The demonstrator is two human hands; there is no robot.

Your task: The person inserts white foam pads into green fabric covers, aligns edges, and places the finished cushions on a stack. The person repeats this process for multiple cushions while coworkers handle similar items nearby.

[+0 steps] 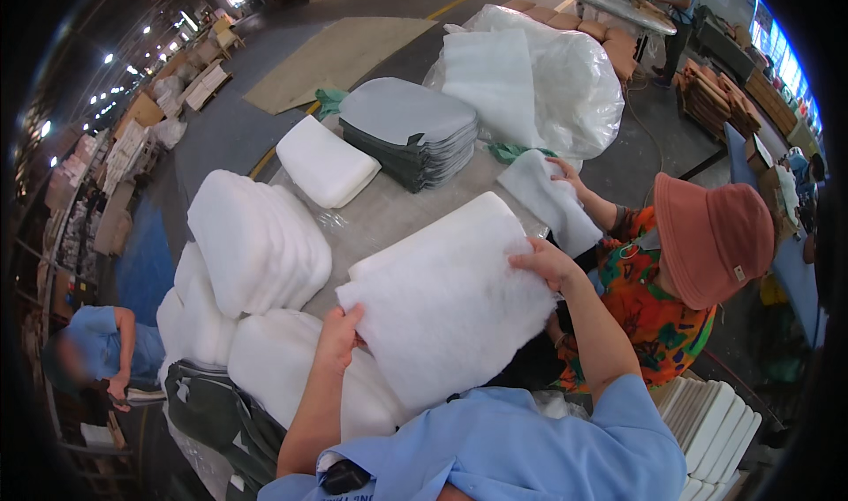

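Observation:
A white sheet of fluffy padding point(450, 324) is stretched out in front of my body, held at both sides. My left hand point(338, 337) is closed on its left edge, thumb on top. On the upper right edge, my right hand point(542, 261) pinches the same sheet. Just beyond, a smoother white pad point(442, 233) lies on the table, partly covered by the sheet. At my right, a co-worker in a pink bucket hat point(712, 236) has a hand point(570, 181) on a light grey padding piece point(549, 203).
A grey table point(322, 285) carries a stack of grey fabric pieces point(408, 117), a folded white pad point(327, 159) and tall stacks of white pads point(256, 241). Dark green fabric point(216, 421) lies at the near left. Clear plastic wrap point(579, 86) bulges beyond. Another person point(102, 346) stands left.

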